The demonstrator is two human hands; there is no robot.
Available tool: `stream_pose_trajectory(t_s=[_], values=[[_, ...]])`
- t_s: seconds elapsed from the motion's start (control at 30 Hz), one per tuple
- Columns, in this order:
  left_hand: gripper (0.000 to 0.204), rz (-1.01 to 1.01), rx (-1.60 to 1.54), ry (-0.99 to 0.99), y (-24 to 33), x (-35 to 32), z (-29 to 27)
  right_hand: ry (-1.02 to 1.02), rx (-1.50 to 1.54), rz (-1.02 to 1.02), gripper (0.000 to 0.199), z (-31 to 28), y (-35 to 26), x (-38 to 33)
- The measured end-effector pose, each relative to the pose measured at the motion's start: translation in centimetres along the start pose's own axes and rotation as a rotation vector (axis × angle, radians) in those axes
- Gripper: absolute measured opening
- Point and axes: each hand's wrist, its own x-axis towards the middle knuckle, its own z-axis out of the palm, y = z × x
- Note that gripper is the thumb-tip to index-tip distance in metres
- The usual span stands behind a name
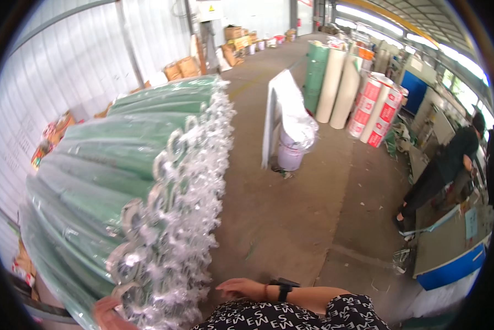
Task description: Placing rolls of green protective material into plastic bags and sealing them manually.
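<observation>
A big stack of green rolls [112,159] in clear plastic wrap fills the left side. Bunched plastic [186,220] hangs at their near ends, around the round openings of the rolls. My left hand [108,313] is at the lower edge, against the end of the nearest roll; its fingers are smeared by motion. In front of my body, my right hand [241,287] is held out with the fingers stretched toward the stack and nothing in it. A dark watch [285,287] is on that wrist.
A grey panel [270,124] and a lilac bucket [290,154] with white sheeting stand mid-floor. Behind them are upright green, cream and red-white rolls [374,110]. At the right a person [445,165] stands by a blue-edged bench [450,267]. Cardboard boxes [183,67] line the wall.
</observation>
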Motion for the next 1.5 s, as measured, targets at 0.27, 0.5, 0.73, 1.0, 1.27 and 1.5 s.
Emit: stream_pose_trajectory(t_s=[0.27, 0.5, 0.73, 1.0, 1.27, 1.5], values=[[0.048, 0.333, 0.009, -1.392, 7.6, -1.0, 25.7, 0.699, 0.341, -0.217, 0.019, -16.4, 1.6, -14.6], [0.029, 0.16, -0.275, -1.587, 9.2, 1.1, 42.6, 0.884, 0.777, -0.278, 0.021, -26.5, 11.1, -17.7], [0.022, 0.074, -0.514, -1.427, 8.3, 3.8, 70.5, 1.186, -0.398, 0.109, 0.029, -38.0, 24.9, -19.8], [0.025, 0.109, -0.211, -1.121, 1.9, 6.8, 109.1, 1.39, 0.429, 0.261, 0.034, -41.6, 5.9, -19.9], [0.031, 0.283, 0.157, -0.968, -1.7, 4.6, 129.7, 1.317, 0.338, -0.157, 0.037, -47.5, -16.0, -13.4], [0.019, 0.171, 0.244, -1.01, -5.3, 4.3, 133.7, 1.264, 0.717, 0.038, 0.037, -51.4, -23.8, -13.9]])
